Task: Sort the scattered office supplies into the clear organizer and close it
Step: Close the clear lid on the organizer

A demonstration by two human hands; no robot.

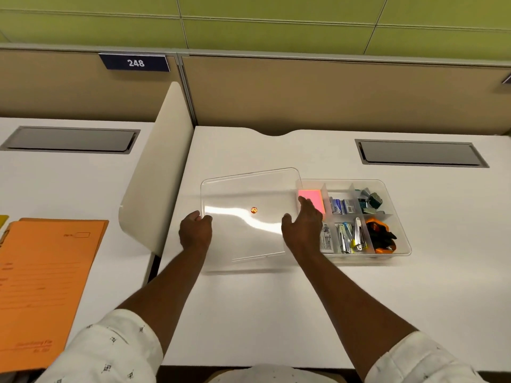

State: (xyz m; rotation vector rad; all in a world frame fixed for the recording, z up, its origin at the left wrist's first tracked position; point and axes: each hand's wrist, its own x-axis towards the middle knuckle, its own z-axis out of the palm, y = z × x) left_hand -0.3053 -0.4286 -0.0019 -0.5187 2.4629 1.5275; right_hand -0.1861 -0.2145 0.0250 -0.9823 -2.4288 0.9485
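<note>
A clear plastic lid (243, 194) with a small orange sticker hovers tilted just above the white desk, left of the clear organizer (398, 217). My left hand (195, 230) grips the lid's left edge. My right hand (302, 225) holds its right edge, fingers reaching over the organizer's left side. The organizer's compartments hold a pink sticky-note pad (311, 199), staple boxes (343, 206), binder clips (370, 200), metal clips (349, 237) and an orange-and-black tool (380, 234). The lid's right edge overlaps the organizer's left rim.
A white curved divider (163, 167) stands left of the lid. An orange folder (41, 286) lies on the neighbouring desk at the far left. Grey cable hatches (420, 153) sit at the back of each desk, in front of a beige partition.
</note>
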